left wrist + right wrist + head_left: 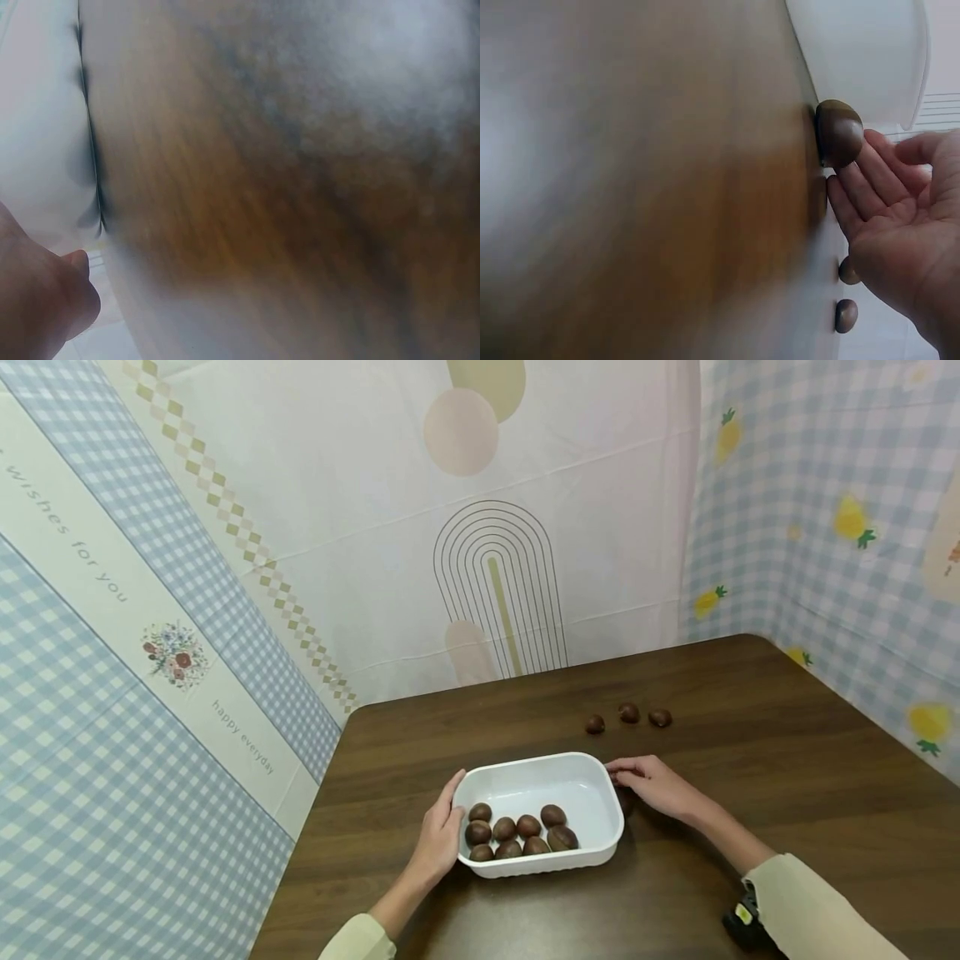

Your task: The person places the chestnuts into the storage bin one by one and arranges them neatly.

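Note:
A white rectangular baking dish point(577, 777) stands on the table with several brown chestnuts point(535, 846) along its near side and left end. My left hand point(437, 835) grips the dish's left end, thumb over the rim. Beyond the dish's right end, my right hand point(652, 787) is low over the table. In the right wrist view, a glossy chestnut point(840, 133) sits on the table close to the dish wall. The right fingers point(879, 180) reach nearly straight to it, the thumb standing apart from it. The left wrist view shows only part of the left hand point(49, 304).
On the dark wooden table point(405, 743), three loose chestnuts point(628, 713) lie behind and right of the dish. Patterned cloths point(360, 527) hang along the table's back and sides. A black device point(744, 920) shows at the right sleeve.

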`<act>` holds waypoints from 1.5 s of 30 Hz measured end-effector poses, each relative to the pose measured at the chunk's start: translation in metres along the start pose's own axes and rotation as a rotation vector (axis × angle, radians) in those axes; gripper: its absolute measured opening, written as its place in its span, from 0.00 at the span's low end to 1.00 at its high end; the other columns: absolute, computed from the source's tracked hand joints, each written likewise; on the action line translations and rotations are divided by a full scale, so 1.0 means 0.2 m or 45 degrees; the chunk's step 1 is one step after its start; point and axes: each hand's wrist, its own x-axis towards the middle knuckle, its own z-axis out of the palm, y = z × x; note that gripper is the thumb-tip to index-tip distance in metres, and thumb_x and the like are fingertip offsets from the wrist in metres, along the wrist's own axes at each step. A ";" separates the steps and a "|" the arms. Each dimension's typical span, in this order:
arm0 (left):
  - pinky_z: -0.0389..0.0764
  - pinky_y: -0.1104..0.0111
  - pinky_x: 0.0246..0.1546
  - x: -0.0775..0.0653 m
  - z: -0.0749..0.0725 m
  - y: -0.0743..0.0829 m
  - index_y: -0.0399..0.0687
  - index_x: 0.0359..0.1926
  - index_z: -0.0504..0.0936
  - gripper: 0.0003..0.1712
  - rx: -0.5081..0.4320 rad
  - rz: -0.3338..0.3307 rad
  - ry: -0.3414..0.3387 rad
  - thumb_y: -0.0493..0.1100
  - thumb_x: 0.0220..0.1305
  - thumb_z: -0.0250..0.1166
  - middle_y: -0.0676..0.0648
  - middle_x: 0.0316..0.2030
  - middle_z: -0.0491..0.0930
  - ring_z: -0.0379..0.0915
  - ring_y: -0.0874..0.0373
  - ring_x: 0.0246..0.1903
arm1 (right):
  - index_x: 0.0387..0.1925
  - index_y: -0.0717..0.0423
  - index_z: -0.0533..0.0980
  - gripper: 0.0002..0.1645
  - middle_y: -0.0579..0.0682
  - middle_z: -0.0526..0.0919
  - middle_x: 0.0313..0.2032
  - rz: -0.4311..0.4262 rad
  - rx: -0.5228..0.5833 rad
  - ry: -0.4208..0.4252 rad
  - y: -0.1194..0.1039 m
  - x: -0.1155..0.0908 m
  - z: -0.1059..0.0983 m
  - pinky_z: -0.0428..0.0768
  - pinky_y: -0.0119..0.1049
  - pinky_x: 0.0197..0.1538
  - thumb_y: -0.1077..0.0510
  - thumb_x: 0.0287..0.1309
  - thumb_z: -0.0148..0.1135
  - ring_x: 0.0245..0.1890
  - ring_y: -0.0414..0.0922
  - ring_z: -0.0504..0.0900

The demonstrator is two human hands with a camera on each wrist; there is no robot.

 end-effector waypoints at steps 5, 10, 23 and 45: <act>0.64 0.43 0.72 0.00 0.00 0.00 0.40 0.79 0.66 0.34 0.000 -0.002 0.002 0.27 0.73 0.49 0.38 0.75 0.69 0.66 0.41 0.73 | 0.65 0.70 0.78 0.24 0.63 0.85 0.59 -0.088 -0.094 -0.075 0.02 -0.07 -0.02 0.82 0.33 0.55 0.61 0.74 0.63 0.59 0.56 0.84; 0.64 0.43 0.72 0.00 0.00 0.00 0.40 0.79 0.66 0.34 -0.001 -0.008 0.004 0.27 0.73 0.49 0.39 0.75 0.69 0.67 0.42 0.72 | 0.65 0.66 0.78 0.29 0.60 0.85 0.59 -0.126 -0.148 -0.120 0.02 -0.13 -0.03 0.82 0.40 0.59 0.58 0.68 0.72 0.61 0.57 0.83; 0.63 0.43 0.72 0.00 0.00 0.00 0.41 0.79 0.67 0.35 -0.006 0.000 0.008 0.27 0.73 0.49 0.39 0.75 0.70 0.67 0.43 0.72 | 0.52 0.56 0.87 0.19 0.43 0.89 0.43 -0.233 -0.293 -0.047 0.02 -0.20 -0.05 0.83 0.34 0.43 0.64 0.58 0.78 0.40 0.37 0.84; 0.64 0.44 0.72 0.00 0.00 0.01 0.39 0.79 0.66 0.34 -0.008 -0.001 -0.004 0.27 0.73 0.48 0.37 0.75 0.69 0.66 0.40 0.72 | 0.59 0.66 0.83 0.22 0.61 0.87 0.53 -0.191 -0.216 0.292 -0.28 0.14 -0.08 0.87 0.44 0.50 0.64 0.64 0.74 0.50 0.57 0.88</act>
